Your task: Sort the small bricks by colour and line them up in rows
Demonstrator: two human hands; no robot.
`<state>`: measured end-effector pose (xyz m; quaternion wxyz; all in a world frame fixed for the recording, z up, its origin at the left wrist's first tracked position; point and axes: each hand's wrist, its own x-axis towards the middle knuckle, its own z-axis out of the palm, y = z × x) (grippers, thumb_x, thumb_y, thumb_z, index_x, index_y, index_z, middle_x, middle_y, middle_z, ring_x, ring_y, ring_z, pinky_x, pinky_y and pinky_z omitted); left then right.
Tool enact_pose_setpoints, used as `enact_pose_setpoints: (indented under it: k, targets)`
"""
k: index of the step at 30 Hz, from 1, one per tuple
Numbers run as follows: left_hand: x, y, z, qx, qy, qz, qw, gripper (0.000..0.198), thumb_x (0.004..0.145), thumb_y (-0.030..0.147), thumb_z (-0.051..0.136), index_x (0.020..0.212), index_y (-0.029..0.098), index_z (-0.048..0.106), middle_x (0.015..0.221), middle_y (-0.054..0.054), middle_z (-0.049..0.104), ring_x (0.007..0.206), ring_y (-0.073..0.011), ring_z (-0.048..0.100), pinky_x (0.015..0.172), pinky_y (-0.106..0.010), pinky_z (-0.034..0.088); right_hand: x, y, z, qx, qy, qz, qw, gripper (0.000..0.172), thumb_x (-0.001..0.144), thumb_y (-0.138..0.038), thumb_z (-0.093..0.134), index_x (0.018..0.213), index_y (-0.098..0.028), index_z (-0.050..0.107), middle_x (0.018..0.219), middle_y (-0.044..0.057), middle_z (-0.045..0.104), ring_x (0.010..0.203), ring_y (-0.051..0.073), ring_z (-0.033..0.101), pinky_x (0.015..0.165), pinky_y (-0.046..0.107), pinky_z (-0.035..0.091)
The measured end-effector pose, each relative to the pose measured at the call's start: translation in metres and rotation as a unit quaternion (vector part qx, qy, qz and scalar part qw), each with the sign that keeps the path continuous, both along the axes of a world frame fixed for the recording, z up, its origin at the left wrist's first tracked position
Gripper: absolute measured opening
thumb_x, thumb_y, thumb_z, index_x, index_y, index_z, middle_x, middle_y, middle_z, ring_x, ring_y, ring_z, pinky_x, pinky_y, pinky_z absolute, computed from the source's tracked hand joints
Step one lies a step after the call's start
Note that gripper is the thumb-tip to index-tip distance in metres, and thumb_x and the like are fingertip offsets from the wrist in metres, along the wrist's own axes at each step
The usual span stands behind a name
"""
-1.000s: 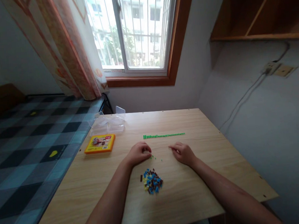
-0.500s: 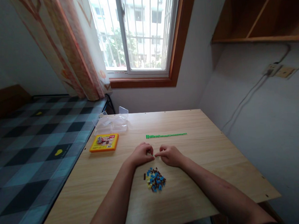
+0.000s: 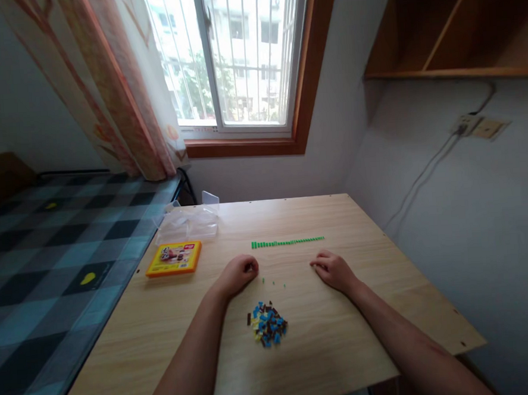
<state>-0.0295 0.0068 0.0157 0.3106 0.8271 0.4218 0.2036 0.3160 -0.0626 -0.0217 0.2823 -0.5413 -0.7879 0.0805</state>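
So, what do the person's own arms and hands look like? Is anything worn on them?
The left forearm and right forearm are bare, with no sleeves in view. The left hand and right hand wear no gloves. No watch, bracelet or ring shows, though the fingers are too small to rule out a thin ring.

- Table (image 3: 344, 335): pale wood-grain board, smooth, mostly matt.
- Row (image 3: 287, 242) and pile (image 3: 267, 323) of tiny bricks: hard coloured plastic.
- Box (image 3: 173, 258): yellow, with a glossy printed lid.
- Bag (image 3: 187, 223): clear, crinkled plastic that catches the light.
- Curtain (image 3: 118, 93): thin printed cloth.
- Bedcover (image 3: 47, 234): checked cloth, matt.
- Window frame (image 3: 302, 88) and shelf (image 3: 450, 25): brown wood, smooth.
- Wall (image 3: 470, 209): matt paint.
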Motion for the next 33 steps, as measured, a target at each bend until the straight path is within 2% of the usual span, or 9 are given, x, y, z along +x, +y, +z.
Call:
enact_pose_setpoints:
  k: [6,10,16,21,28,33]
  targets:
    - [0.009,-0.001,-0.002,0.046,0.016,0.080,0.996,0.017,0.081,0.023,0.057,0.088,0.019,0.071,0.083,-0.004,0.070,0.078,-0.0198,0.061,0.073,-0.030,0.045,0.072,0.015,-0.003,0.011,-0.011,-0.111,0.994,0.024,0.090,-0.020,0.055,0.091,-0.023,0.079,0.092,0.006,0.072,0.086,0.019,0.067,0.080,0.029,0.050]
    - [0.011,0.000,-0.006,0.058,0.036,0.096,0.993,0.018,0.082,0.026,0.058,0.090,0.021,0.073,0.085,-0.004,0.072,0.082,-0.0210,0.063,0.077,-0.031,0.047,0.095,0.041,-0.005,0.020,-0.010,-0.159,0.987,0.024,0.089,-0.020,0.055,0.089,-0.022,0.079,0.093,0.007,0.072,0.088,0.020,0.066,0.082,0.030,0.050]
    - [0.009,0.002,-0.010,0.066,0.038,0.098,0.992,0.017,0.082,0.027,0.058,0.089,0.022,0.072,0.085,-0.004,0.072,0.082,-0.0209,0.064,0.077,-0.032,0.048,0.087,0.069,-0.009,0.022,0.007,-0.153,0.988,0.024,0.088,-0.020,0.056,0.093,-0.024,0.080,0.094,0.005,0.073,0.086,0.018,0.067,0.081,0.028,0.050]
    - [0.009,0.003,-0.009,0.070,0.032,0.098,0.992,0.015,0.082,0.027,0.058,0.086,0.022,0.072,0.083,-0.003,0.072,0.078,-0.0197,0.063,0.075,-0.031,0.048,0.087,0.064,-0.010,0.029,0.020,-0.160,0.987,0.031,0.087,-0.015,0.052,0.101,-0.021,0.079,0.097,0.006,0.073,0.088,0.019,0.067,0.082,0.029,0.051]
    - [0.011,0.004,-0.005,0.078,0.037,0.100,0.991,0.014,0.084,0.026,0.057,0.082,0.022,0.071,0.081,-0.002,0.072,0.076,-0.0188,0.063,0.071,-0.029,0.046,0.084,0.060,-0.010,0.009,-0.007,-0.157,0.987,0.026,0.091,-0.023,0.056,0.102,-0.027,0.080,0.098,0.004,0.073,0.086,0.018,0.067,0.077,0.027,0.050]
    - [0.011,0.004,-0.006,0.078,0.037,0.100,0.991,0.014,0.083,0.026,0.058,0.082,0.022,0.071,0.080,-0.002,0.072,0.076,-0.0189,0.063,0.071,-0.029,0.045,0.079,0.058,-0.011,0.002,-0.022,-0.167,0.986,0.027,0.092,-0.022,0.056,0.103,-0.028,0.080,0.099,0.003,0.073,0.087,0.017,0.067,0.075,0.026,0.049]
